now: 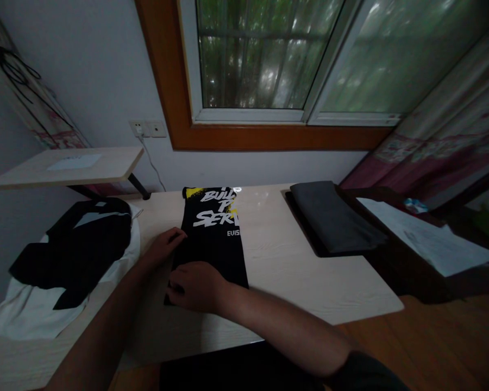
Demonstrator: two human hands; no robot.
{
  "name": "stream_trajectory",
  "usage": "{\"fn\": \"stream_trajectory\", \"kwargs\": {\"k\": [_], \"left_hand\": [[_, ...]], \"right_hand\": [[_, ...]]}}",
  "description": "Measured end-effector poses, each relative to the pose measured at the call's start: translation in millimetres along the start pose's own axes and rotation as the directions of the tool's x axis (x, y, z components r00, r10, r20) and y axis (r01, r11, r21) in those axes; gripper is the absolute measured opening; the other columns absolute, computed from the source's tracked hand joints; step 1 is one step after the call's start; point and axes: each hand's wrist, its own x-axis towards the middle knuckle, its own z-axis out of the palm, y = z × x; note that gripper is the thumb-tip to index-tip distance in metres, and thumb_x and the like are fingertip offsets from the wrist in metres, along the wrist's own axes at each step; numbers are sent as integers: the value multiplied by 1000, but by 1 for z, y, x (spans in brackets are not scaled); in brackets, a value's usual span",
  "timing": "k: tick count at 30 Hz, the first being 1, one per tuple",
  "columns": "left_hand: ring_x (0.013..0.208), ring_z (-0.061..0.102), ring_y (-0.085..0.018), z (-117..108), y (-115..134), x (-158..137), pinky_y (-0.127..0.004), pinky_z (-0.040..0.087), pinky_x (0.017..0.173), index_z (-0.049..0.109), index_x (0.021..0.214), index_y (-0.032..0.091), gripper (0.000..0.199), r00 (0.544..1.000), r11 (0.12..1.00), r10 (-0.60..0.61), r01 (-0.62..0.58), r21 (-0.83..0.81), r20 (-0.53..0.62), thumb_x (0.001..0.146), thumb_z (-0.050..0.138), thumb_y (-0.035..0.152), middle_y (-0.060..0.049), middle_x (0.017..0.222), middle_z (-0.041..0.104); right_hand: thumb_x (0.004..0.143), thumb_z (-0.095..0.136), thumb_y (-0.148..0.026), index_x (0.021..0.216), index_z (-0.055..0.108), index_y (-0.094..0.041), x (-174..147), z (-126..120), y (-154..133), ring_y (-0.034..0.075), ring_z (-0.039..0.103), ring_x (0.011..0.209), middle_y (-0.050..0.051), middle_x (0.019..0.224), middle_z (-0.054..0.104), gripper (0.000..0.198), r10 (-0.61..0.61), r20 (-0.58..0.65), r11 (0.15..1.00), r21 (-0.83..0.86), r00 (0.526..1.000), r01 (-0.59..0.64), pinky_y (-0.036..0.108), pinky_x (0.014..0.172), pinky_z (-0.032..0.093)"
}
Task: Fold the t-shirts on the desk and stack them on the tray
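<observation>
A black printed T-shirt (212,252) lies folded into a long strip on the pale table, with white lettering and yellow patches at its far end. At its left edge, about midway along, my left hand (165,245) has its fingers drawn together on the cloth. My right hand (199,287) is nearer to me, across the shirt's lower part, its curled fingers closed at the near left edge. The exact grip of the fingertips is partly hidden in the dim light.
A pile of black and white clothes (85,244) lies at the left, by a small raised shelf (77,165). Folded dark grey cloth (334,217) rests at the table's right end. Beyond it is a white sheet (427,236) on a dark surface. A plugged-in cable (150,160) hangs behind the table (293,288).
</observation>
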Motion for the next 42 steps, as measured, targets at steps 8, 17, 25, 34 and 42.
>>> {"fn": "stream_trajectory", "kwargs": {"k": [8,17,25,34,42], "left_hand": [[87,64,-21,4,-19,3,-34,50,81,61,98,22,21,995,1000,23,-22,19,-97,85,58,38,-1,92,67],[101,66,-21,8,-23,0,-37,51,91,59,113,23,29,986,998,6,-16,-62,-164,87,56,36,-4,108,67],[88,68,-20,11,-9,-6,-35,55,83,56,125,23,42,976,996,-52,36,-79,-210,85,58,34,-4,106,69],[96,61,-21,10,-16,-4,-40,53,95,64,118,23,37,953,965,140,-70,254,-268,82,52,19,-7,111,56],[114,55,-30,11,-24,-6,-52,44,106,73,108,23,38,938,841,300,-175,512,-174,80,50,10,-11,119,58]], "right_hand": [[85,62,-23,91,61,-19,0,21,-1,18,61,83,4,89,69,7,60,-6,994,93,998,-60,28,73,45],[81,59,-14,115,60,-19,-9,50,12,20,57,96,8,104,61,34,-38,-55,969,243,998,50,30,84,48],[83,61,-10,111,65,-19,-9,54,15,17,60,101,6,106,64,30,-39,-62,943,328,997,57,28,90,48],[93,58,-18,109,70,-14,-7,61,18,18,64,103,9,109,72,20,-201,89,964,193,975,181,29,96,49],[95,56,-18,111,70,-17,-16,47,13,12,65,112,5,119,72,21,-339,203,904,342,919,258,21,99,47]]}}
